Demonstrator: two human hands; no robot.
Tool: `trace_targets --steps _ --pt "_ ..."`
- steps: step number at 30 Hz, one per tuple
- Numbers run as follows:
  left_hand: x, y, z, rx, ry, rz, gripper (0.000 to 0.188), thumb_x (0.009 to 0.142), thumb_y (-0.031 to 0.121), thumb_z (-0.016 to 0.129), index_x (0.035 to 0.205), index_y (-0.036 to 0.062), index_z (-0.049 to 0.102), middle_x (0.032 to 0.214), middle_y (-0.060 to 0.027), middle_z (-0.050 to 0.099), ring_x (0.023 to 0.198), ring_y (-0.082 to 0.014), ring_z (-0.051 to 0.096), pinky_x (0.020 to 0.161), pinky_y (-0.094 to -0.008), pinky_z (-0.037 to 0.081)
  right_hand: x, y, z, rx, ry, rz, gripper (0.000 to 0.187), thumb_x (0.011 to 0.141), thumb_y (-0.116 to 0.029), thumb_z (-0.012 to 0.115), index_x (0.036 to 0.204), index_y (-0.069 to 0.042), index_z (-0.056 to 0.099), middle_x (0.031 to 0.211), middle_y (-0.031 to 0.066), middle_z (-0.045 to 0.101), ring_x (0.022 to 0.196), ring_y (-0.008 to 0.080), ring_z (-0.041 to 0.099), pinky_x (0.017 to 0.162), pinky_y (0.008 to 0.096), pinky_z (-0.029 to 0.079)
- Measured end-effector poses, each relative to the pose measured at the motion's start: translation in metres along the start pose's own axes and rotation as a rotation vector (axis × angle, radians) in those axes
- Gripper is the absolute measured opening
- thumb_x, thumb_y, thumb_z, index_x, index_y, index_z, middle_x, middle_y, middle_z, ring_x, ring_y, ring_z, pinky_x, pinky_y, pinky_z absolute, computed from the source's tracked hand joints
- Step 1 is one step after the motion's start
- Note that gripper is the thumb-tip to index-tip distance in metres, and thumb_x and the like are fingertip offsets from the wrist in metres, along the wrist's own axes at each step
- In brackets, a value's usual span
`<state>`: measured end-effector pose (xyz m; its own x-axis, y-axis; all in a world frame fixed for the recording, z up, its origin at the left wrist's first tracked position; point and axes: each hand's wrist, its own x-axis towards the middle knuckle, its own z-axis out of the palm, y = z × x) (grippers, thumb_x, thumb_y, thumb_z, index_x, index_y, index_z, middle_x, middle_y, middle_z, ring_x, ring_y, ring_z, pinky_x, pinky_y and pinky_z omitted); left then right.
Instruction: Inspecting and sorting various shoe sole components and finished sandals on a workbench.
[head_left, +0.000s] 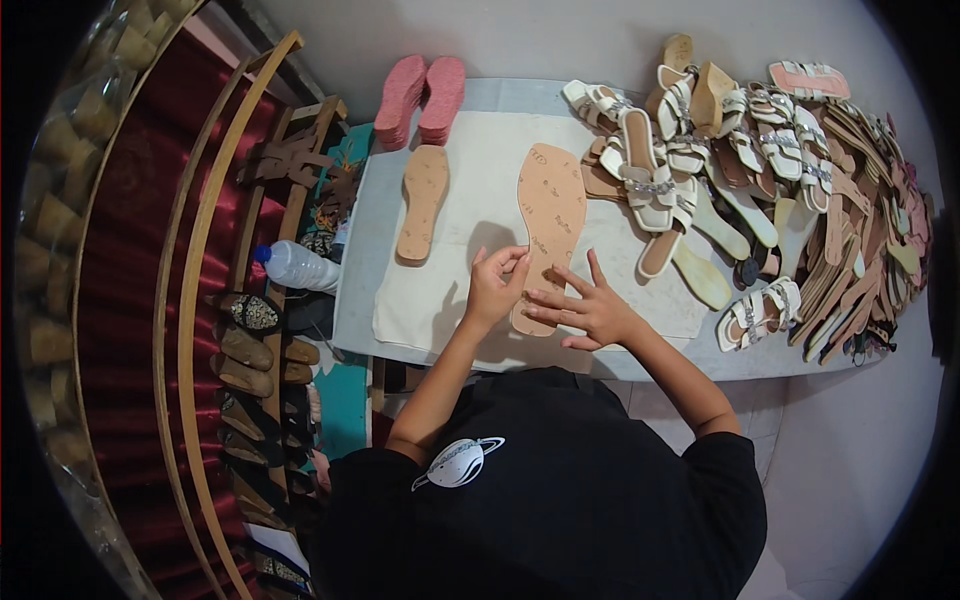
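Note:
A tan shoe insole (553,195) with small dark printed marks lies on a white cloth (480,190) in front of me, its wide end pointing away. My left hand (496,285) is closed at the insole's left edge, thumb and forefinger pinching there. With fingers spread, my right hand (592,308) reaches over the narrow near end from the right; its fingertips seem to rest on the insole. Farther left on the cloth lies a second tan insole (424,205). Two stacks of pink sole-shaped pieces (402,100) stand behind it.
White strappy sandals (650,175) heap up at the right back, beside a large pile of loose tan soles (850,240). One sandal pair (760,314) sits near the table's front right edge. A wooden shoe rack (190,300) and a water bottle (298,268) are at the left.

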<state>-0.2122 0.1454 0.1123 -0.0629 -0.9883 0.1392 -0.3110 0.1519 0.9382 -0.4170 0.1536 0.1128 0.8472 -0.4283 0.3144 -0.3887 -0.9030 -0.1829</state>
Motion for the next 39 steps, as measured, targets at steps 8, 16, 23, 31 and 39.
trace_targets --steps 8,16,23,31,39 --pt "-0.014 -0.034 -0.069 0.007 -0.054 0.055 0.019 0.086 0.02 0.054 0.098 0.0068 0.061 0.087 -0.0025 0.067 0.081 -0.013 0.064 0.103 -0.0509 0.009 0.073 0.015 0.015 -0.027 0.046 0.063 0.051 0.087 -0.056 0.026 0.128 -0.032 0.045 0.138 -0.0047 0.035 0.133 0.0312 0.019 0.102 0.0564 -0.011" --pt "-0.019 -0.057 -0.133 0.125 -0.028 0.1 0.02 0.085 0.023 0.055 0.097 0.0092 0.062 0.087 -0.0029 0.066 0.081 -0.0154 0.063 0.103 -0.0524 0.006 0.141 0.042 0.031 -0.071 0.004 0.061 0.048 0.088 -0.051 0.028 0.129 -0.032 0.043 0.141 -0.0036 0.031 0.133 0.0306 0.017 0.102 0.057 -0.011" --pt "-0.012 -0.081 -0.154 0.246 0.095 -0.066 0.023 0.087 0.024 0.052 0.101 0.0089 0.061 0.09 -0.004 0.067 0.086 -0.0147 0.062 0.102 -0.0518 0.005 0.188 0.083 0.068 -0.17 0.287 0.684 0.041 0.089 -0.035 0.041 0.127 -0.019 0.045 0.134 0.0098 0.038 0.127 0.0324 0.028 0.099 0.0633 0.009" --pt "0.027 -0.12 -0.148 0.29 0.28 -0.122 0.023 0.088 0.027 0.049 0.102 0.0132 0.061 0.09 -0.0042 0.067 0.083 -0.0187 0.063 0.098 -0.0595 0.005 0.2 0.009 0.119 0.846 0.532 0.789 0.049 0.082 -0.011 0.06 0.127 -0.005 0.041 0.099 0.0085 0.059 0.08 0.0114 0.057 0.066 0.0229 0.045" --pt "0.056 -0.121 -0.144 0.311 0.167 -0.179 0.03 0.09 0.031 0.047 0.108 0.011 0.06 0.097 -0.0022 0.066 0.092 -0.0176 0.06 0.099 -0.059 0.006 0.217 0.03 0.143 1.281 0.654 0.889 0.057 0.082 -0.004 0.058 0.133 -0.007 0.032 0.102 0.0102 0.052 0.083 0.0133 0.057 0.072 0.0245 0.047"
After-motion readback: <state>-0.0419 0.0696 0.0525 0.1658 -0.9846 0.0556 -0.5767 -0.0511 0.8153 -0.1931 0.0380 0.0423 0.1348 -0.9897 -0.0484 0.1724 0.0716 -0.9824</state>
